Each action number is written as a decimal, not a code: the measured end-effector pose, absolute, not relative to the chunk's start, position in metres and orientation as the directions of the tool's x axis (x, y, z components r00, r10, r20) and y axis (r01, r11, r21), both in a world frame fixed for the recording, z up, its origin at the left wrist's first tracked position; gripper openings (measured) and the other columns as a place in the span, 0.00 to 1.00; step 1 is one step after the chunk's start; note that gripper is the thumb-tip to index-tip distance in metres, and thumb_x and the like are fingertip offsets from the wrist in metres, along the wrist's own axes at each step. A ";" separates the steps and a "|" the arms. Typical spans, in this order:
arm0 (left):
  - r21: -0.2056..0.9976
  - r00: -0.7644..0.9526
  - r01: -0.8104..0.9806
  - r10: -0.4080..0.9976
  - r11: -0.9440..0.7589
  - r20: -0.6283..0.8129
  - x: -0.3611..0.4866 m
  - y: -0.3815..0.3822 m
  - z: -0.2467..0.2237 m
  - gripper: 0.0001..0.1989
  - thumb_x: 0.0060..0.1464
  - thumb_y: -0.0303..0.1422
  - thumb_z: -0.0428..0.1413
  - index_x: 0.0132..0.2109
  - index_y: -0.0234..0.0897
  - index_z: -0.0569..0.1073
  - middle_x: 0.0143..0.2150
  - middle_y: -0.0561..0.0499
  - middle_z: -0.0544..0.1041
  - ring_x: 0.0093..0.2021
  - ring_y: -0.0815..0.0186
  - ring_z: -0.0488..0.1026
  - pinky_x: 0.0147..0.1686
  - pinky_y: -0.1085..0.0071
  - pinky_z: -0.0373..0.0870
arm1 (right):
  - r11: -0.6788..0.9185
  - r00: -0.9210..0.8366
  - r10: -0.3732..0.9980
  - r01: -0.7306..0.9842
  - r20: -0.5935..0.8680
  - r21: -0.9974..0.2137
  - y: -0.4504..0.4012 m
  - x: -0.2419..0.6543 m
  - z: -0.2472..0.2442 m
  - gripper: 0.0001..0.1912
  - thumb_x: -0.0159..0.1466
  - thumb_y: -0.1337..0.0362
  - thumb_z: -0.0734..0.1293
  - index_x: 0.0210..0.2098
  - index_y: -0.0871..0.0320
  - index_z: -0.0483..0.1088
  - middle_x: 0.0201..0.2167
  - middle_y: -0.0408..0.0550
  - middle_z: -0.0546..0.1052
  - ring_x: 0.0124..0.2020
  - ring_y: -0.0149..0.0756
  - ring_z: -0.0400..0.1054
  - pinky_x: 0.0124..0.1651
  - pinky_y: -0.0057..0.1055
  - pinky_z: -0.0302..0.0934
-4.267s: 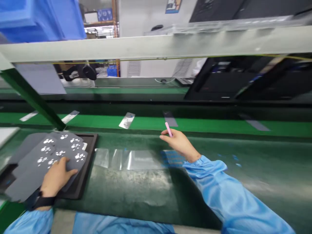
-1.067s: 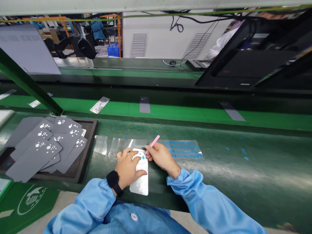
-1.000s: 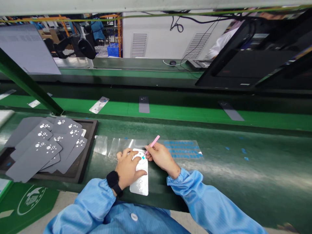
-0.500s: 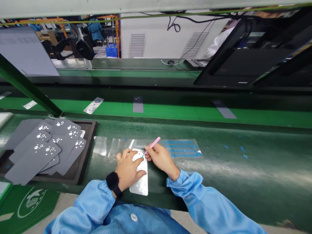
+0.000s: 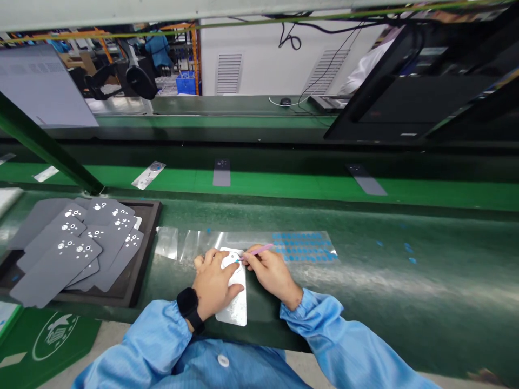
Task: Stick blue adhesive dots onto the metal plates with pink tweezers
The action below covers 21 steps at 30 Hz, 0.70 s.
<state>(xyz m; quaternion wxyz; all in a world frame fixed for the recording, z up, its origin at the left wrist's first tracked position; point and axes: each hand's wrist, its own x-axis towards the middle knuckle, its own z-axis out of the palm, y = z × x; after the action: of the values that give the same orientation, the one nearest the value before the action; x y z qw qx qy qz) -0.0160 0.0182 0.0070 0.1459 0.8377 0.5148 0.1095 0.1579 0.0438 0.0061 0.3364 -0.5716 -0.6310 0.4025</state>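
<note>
My left hand (image 5: 213, 282) lies spread on a silvery-white phone back cover (image 5: 237, 310), fingers apart, its index fingertip beside the round camera area. A black watch is on that wrist. In my right hand (image 5: 273, 273) is a pair of slim pink tweezers (image 5: 263, 249), pinched between thumb and fingers. Their tip touches or hovers at the camera area, where a small blue spot (image 5: 237, 261) shows; which of the two I cannot tell. Behind both hands lies a clear plastic sheet (image 5: 227, 237) with rows of small blue stickers (image 5: 302, 246) at its right end.
At the left, a dark tray (image 5: 140, 259) holds a pile of grey phone covers (image 5: 57, 267). Beyond the bench, a green conveyor belt (image 5: 275, 178) carries several covers, including a grey one (image 5: 221, 174). Loose blue bits (image 5: 408, 248) lie at right. A green post (image 5: 48, 143) slants at left.
The pink tweezers have tilted lower, their rear end swinging right and down, as my right hand shifted slightly right. My left hand stays put. Covers on the belt have moved left.
</note>
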 end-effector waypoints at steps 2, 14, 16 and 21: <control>0.359 0.445 0.830 0.895 -0.426 0.035 -0.016 0.018 0.007 0.21 0.48 0.44 0.63 0.49 0.48 0.73 0.56 0.45 0.68 0.55 0.49 0.60 0.45 0.52 0.58 | 0.073 -0.133 0.991 0.488 0.009 -0.870 0.043 0.157 0.005 0.14 0.62 0.55 0.60 0.26 0.54 0.70 0.26 0.47 0.78 0.28 0.37 0.72 0.34 0.32 0.66; 0.361 0.436 0.832 0.899 -0.421 0.043 -0.014 0.017 0.005 0.20 0.48 0.42 0.62 0.50 0.46 0.74 0.55 0.44 0.68 0.55 0.48 0.60 0.45 0.52 0.58 | 0.239 -0.228 0.966 0.615 0.120 -0.751 0.036 0.156 0.000 0.15 0.65 0.59 0.58 0.30 0.53 0.73 0.31 0.49 0.79 0.35 0.40 0.73 0.42 0.34 0.67; 0.358 0.435 0.833 0.899 -0.422 0.048 -0.014 0.017 0.004 0.20 0.48 0.42 0.62 0.50 0.46 0.73 0.55 0.44 0.68 0.55 0.47 0.60 0.45 0.52 0.58 | 0.267 -0.236 0.960 0.628 0.148 -0.731 0.035 0.157 -0.002 0.15 0.66 0.60 0.57 0.31 0.53 0.73 0.30 0.50 0.79 0.34 0.40 0.73 0.41 0.34 0.67; 0.360 0.433 0.833 0.900 -0.420 0.050 -0.014 0.016 0.004 0.20 0.49 0.42 0.62 0.49 0.45 0.73 0.55 0.44 0.69 0.55 0.48 0.60 0.45 0.52 0.58 | 0.324 -0.274 0.944 0.658 0.184 -0.680 0.031 0.158 -0.004 0.14 0.67 0.60 0.56 0.30 0.54 0.70 0.29 0.50 0.77 0.31 0.39 0.72 0.37 0.33 0.66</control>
<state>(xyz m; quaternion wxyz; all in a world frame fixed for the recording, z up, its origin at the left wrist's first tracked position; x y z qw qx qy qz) -0.0143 0.0165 0.0041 0.1423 0.8343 0.5192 0.1184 0.1584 0.0315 -0.0038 0.2914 -0.5274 -0.7595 0.2451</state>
